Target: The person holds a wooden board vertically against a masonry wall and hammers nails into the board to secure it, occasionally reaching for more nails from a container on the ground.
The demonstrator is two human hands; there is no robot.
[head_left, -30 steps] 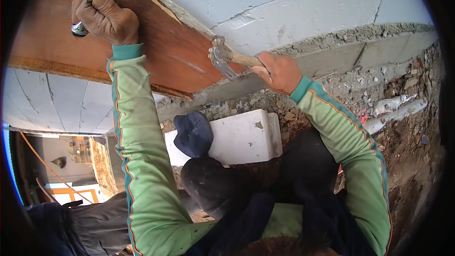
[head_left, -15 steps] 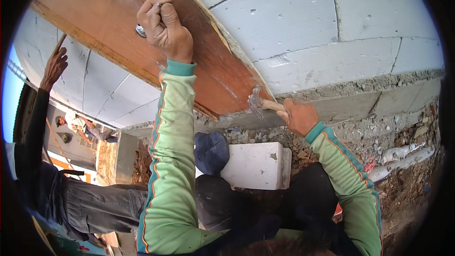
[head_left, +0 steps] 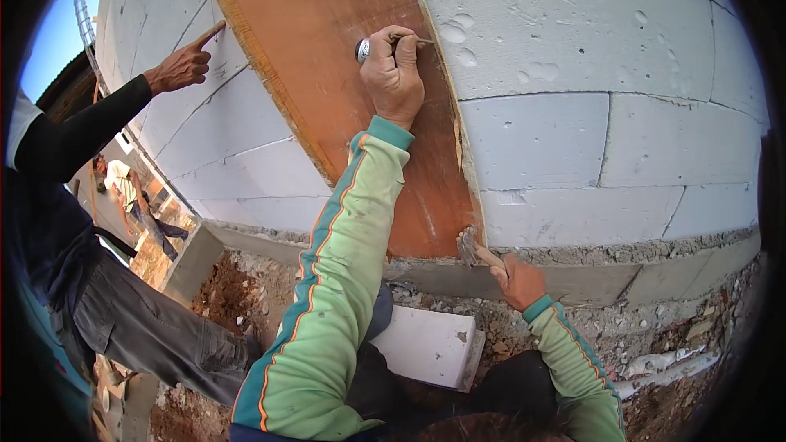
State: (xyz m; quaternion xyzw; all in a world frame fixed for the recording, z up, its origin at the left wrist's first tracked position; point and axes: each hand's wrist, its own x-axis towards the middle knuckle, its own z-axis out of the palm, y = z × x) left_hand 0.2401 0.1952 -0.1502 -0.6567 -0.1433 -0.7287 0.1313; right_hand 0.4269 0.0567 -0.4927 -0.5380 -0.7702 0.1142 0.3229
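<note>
My left hand is raised against a long reddish-brown plywood board that stands against the block wall. Its thumb and fingers pinch a thin nail, pointing toward the board's right edge. A shiny metal ring-like piece shows at the left side of this hand; how it sits there I cannot tell. Low on the right, my right hand is closed round the wooden handle of a claw hammer. The hammer's head is by the board's lower right corner.
Pale blocks form the wall on both sides of the board. A white block lies on the rubble before my knees. Close on the left, a co-worker's hand points at the board's left edge. Another person is farther back.
The view has turned, so the board stands more upright and farther right in it. The nail now points to the board's right edge. The co-worker's pointing hand appears farther right.
</note>
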